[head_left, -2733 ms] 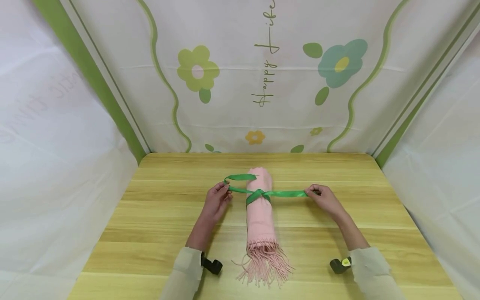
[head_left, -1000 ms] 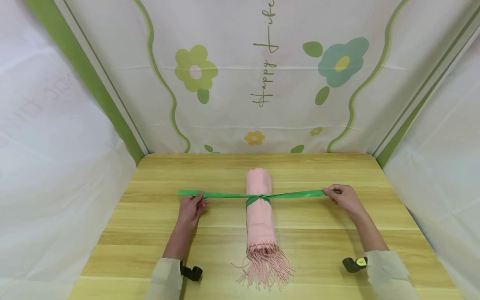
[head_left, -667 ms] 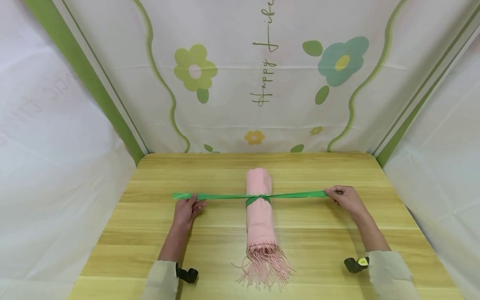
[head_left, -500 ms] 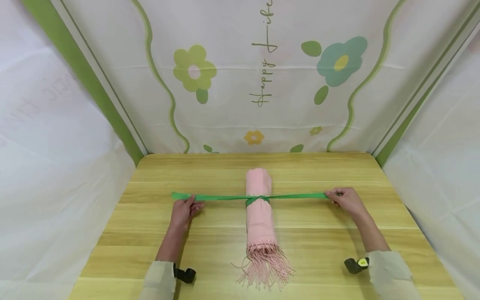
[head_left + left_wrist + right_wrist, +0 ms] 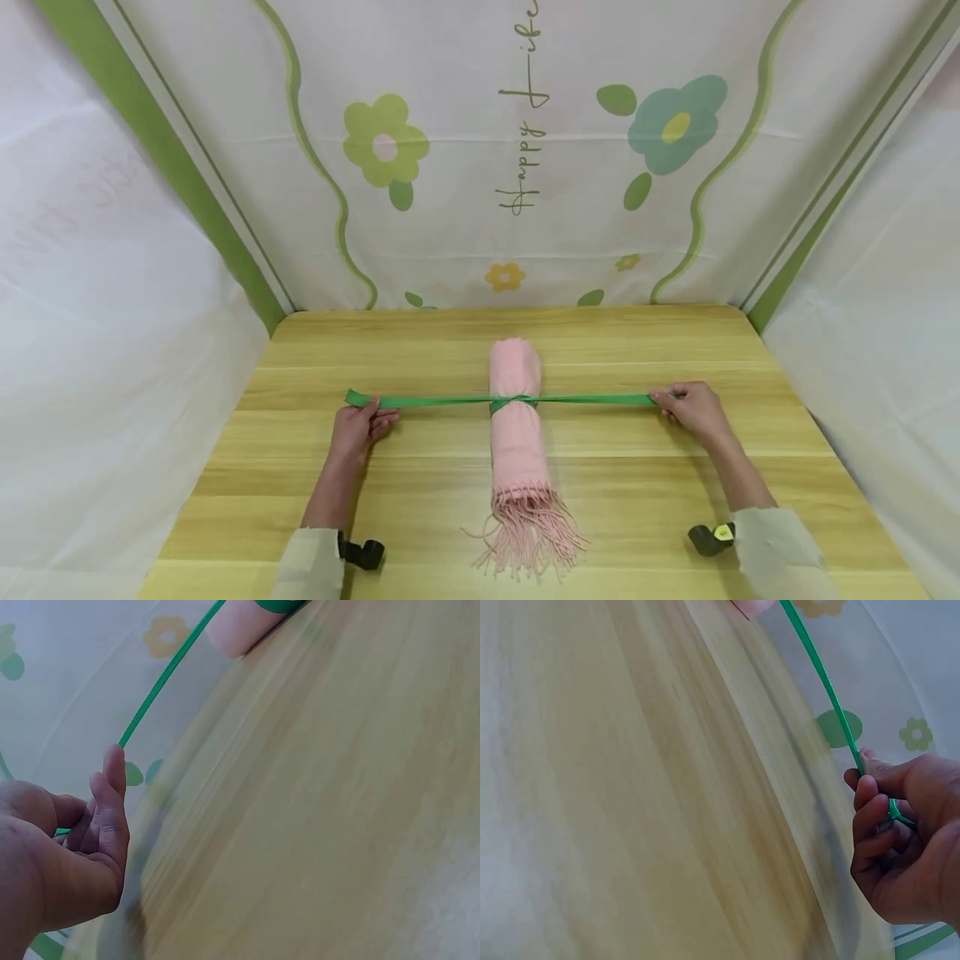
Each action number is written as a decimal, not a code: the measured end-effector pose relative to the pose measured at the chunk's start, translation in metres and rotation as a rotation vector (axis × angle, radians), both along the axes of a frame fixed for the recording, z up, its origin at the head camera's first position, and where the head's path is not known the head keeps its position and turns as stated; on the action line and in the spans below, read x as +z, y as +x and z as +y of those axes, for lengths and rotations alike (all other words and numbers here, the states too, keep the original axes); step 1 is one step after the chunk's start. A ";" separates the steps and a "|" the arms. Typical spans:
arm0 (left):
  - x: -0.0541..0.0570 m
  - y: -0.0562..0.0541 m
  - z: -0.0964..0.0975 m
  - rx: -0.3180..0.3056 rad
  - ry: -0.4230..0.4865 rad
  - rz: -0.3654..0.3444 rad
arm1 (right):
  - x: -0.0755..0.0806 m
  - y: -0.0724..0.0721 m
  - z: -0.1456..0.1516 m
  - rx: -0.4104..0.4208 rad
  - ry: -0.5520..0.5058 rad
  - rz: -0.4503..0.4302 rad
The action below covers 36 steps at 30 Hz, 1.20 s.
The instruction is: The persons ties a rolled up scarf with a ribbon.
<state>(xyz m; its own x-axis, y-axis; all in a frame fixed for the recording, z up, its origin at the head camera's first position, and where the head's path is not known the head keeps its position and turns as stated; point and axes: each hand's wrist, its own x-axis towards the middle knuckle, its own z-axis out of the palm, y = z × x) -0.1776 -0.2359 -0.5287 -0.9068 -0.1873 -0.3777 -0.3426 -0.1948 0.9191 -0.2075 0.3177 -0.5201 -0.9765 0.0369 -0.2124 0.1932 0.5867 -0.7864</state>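
A rolled pink scarf [image 5: 517, 454] with a fringe lies upright in the head view, in the middle of the table. Around it runs a green ribbon [image 5: 592, 399], crossed on top of the roll and stretched out straight to both sides. My left hand [image 5: 358, 429] pinches the ribbon's left part, and a short tail sticks out beyond the thumb. On the other side my right hand [image 5: 693, 408] pinches the right part between thumb and finger. In the right wrist view the ribbon's end shows inside the curled fingers [image 5: 874, 817].
The wooden table [image 5: 630, 517] reaches back to a white curtain [image 5: 465, 217] printed with flowers and lettering. White cloth walls stand at left and right. A black wrist camera [image 5: 363, 553] sits at the left sleeve, and another black wrist camera [image 5: 708, 540] at the right one.
Both hands have moved apart, drawing the ribbon out taut. The loop seen at the left earlier is now a straight tail, and the crossing on the scarf has tightened. Lately both hands dropped slightly nearer.
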 end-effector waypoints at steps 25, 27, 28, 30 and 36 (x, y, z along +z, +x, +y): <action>0.003 0.006 -0.036 -0.048 -0.542 0.044 | -0.010 0.003 0.019 0.080 0.124 0.115; 0.002 0.005 -0.037 -0.074 -0.645 0.066 | -0.014 0.002 0.017 0.078 0.201 0.170; 0.002 0.004 -0.038 -0.088 -0.705 0.080 | -0.016 0.002 0.015 0.072 0.228 0.189; 0.001 0.002 -0.039 -0.112 -0.839 0.102 | -0.018 0.000 0.013 0.060 0.259 0.219; 0.002 -0.005 -0.042 -0.184 -1.095 0.136 | -0.020 -0.006 0.009 0.044 0.260 0.244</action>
